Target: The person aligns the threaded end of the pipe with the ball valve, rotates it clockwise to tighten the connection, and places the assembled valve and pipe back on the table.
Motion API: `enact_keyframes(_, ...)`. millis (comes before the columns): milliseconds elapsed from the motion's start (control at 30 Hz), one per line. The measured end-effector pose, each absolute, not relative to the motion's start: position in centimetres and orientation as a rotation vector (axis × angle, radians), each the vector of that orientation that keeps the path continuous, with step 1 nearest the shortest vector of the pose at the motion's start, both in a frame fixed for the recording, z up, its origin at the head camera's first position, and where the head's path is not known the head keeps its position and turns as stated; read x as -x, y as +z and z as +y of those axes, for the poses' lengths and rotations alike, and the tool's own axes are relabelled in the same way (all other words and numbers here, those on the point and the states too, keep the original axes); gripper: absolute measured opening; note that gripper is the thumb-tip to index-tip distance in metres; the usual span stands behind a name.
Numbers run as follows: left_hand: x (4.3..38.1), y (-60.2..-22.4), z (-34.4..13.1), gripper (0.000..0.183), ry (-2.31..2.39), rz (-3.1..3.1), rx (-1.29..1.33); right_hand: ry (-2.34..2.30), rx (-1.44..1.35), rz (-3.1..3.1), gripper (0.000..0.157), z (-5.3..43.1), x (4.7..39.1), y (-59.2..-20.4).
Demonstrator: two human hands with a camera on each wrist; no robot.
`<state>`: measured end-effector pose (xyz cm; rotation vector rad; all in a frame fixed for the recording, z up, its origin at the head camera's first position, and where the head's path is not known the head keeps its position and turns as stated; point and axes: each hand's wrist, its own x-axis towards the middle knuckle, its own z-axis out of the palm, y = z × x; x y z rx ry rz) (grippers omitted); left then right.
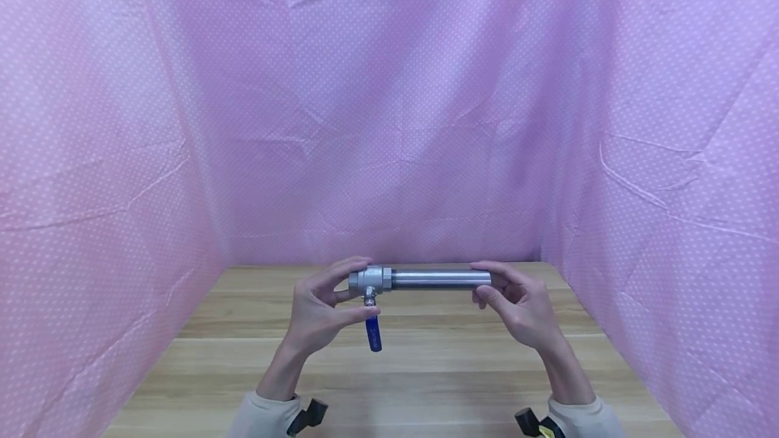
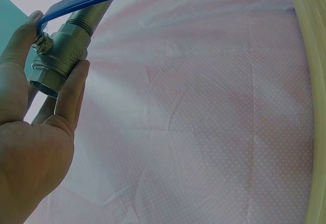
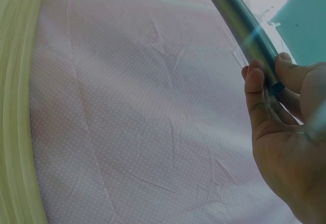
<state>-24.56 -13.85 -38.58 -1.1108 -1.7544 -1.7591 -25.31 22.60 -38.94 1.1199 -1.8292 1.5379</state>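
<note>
- Left hand (image 1: 316,316): the fingers are curving behind the valve body while the thumb is pressing near the base of the lever, so the hand is gripping the ball valve (image 1: 370,278) between them.
- Right hand (image 1: 526,306): the thumb and fingers are pinching the free end of the pipe (image 1: 441,280).
- Between the two hands: valve and pipe are lying in one near-level line, raised above the table; a few threads are showing at the joint, just beyond the left fingers, and how tightly it is seated cannot be told.
- Below the left thumb: the blue lever (image 1: 374,334) is hanging toward the person.
- Handling, as judged: the metal is probably weighing heavier at the left hand, where the valve sits; it is looking stiff and hardly fragile. The smooth pipe is likely offering a slippery surface, whereas the faceted valve ends are promising firmer purchase. The lever, being liable to swing, is making a poor hold; the valve body and the pipe's free end are serving better.
- Beneath both hands: the wooden table (image 1: 426,384) is extending outward.
- Beyond the hands: a pink dotted cloth (image 1: 389,120) is enclosing the space.
</note>
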Motion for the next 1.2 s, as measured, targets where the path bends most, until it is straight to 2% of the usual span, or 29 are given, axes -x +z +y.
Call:
enact_keyframes(267,24.54,-38.51,-13.88,0.075,-1.762,-1.753,1.116,1.519,-1.113,-1.867,0.047,22.60,25.08,-38.82)
enact_keyframes(633,24.65,-38.68,-13.90,0.074,-1.753,-1.760,1.121,1.541,-1.106,-1.921,0.041,22.61,24.85,-38.80)
enact_keyframes(1200,24.53,-38.69,-13.83,0.075,-1.765,-1.743,1.124,1.517,-1.099,-1.941,0.038,22.57,24.90,-39.00)
